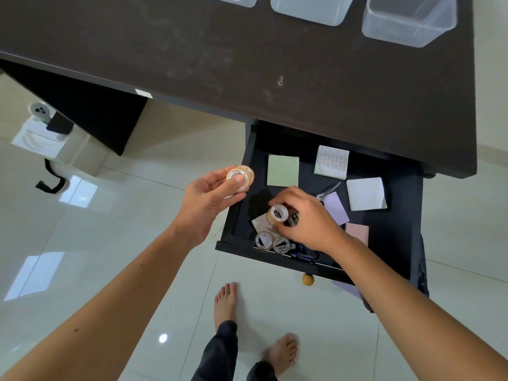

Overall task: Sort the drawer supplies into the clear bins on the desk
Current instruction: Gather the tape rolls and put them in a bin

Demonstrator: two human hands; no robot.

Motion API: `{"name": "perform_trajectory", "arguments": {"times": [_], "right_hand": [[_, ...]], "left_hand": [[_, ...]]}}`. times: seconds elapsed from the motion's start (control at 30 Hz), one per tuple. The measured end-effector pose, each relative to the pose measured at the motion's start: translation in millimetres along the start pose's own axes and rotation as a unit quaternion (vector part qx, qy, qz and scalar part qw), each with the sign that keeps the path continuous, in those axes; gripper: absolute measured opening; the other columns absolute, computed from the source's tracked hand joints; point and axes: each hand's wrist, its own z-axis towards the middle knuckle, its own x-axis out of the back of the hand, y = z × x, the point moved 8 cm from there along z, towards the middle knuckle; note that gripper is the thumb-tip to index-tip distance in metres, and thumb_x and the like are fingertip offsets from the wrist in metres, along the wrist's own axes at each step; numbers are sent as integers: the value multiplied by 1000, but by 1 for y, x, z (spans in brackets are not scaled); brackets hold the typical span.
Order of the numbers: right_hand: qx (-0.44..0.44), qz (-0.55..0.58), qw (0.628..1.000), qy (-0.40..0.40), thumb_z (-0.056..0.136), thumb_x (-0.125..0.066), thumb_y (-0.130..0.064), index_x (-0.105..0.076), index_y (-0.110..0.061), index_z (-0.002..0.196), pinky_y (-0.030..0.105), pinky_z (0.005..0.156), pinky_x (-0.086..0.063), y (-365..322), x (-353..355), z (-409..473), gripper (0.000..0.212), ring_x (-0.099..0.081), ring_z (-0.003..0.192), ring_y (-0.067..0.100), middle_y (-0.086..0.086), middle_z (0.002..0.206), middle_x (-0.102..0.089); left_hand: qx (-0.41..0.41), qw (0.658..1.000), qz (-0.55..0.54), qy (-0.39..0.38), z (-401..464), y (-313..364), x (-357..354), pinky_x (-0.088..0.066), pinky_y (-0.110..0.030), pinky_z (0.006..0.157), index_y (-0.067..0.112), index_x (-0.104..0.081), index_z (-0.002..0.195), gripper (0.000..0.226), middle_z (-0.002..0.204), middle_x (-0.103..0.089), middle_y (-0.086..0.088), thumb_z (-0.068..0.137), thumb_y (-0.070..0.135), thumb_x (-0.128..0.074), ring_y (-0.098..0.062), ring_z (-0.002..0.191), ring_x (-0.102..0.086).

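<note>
A: In the head view, the left hand (209, 199) is holding a tape roll (240, 177) pinched between thumb and fingers, out over the floor just left of the open drawer (406, 215).

B: And the right hand (308, 218)?

A: It is closing its fingertips around a second tape roll (278, 214), inside the drawer, above a patterned pad. I am not certain it is lifted clear; the fingers are hiding the underside.

B: What is worrying you?

A: The 3 clear bins (409, 20) are sitting at the far edge of the desk (247, 64), well apart from both hands. Carrying 2 smooth rolls in light pinches is risking a drop onto the tiles, where they would roll away.

B: Anything else?

A: 2 more tape rolls (272, 242) are lying by the drawer front, with scissors (328, 189) just beside the right hand. A hurried reach is likely to snag those blades or scatter the note pads (283, 170).
</note>
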Motion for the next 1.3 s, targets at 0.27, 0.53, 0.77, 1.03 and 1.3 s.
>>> {"name": "perform_trajectory", "arguments": {"times": [0.27, 0.53, 0.77, 1.03, 1.3], "right_hand": [[7, -34, 993, -113, 82, -88, -20, -73, -28, 127, 23, 97, -49, 17, -11, -24, 48, -60, 108, 0, -15, 119, -73], [31, -53, 985, -160, 79, -84, -14, -68, -31, 115, 31, 96, -51, 18, -27, -25, 43, -59, 111, 6, -18, 114, -66], [50, -57, 985, -158, 81, -84, -15, -69, -32, 118, 21, 95, -45, 21, -26, -27, 44, -54, 108, 2, -19, 114, -68], [55, -51, 983, -169, 80, -85, -16, -70, -33, 122, 26, 98, -47, 18, -27, -24, 47, -57, 109, 5, -18, 116, -70], [67, -36, 987, -142, 81, -86, -18, -69, -29, 127, 31, 100, -53, -2, -18, -3, 51, -64, 115, 7, -13, 121, -72]], "left_hand": [[-2, 1000, -2, 7, -3, -1, -1, -61, -33, 98, 0, -68, 128, 48, 117, -79, -14, 87, 22, -78, -30, 113, -76], [-6, 1000, 6, 13, -5, -1, -3, -60, -35, 101, 1, -69, 129, 52, 120, -78, -15, 83, 25, -79, -30, 115, -75], [-12, 1000, 13, 20, -6, -3, -4, -59, -35, 103, 1, -68, 129, 53, 121, -78, -14, 84, 26, -79, -28, 116, -75], [-15, 999, 8, 28, -8, -3, -3, -59, -35, 102, -1, -67, 130, 57, 122, -78, -16, 82, 27, -80, -29, 116, -75], [-7, 1000, 4, 27, -12, -6, 0, -59, -37, 103, 0, -67, 131, 56, 122, -77, -16, 84, 26, -80, -30, 116, -75]]}}
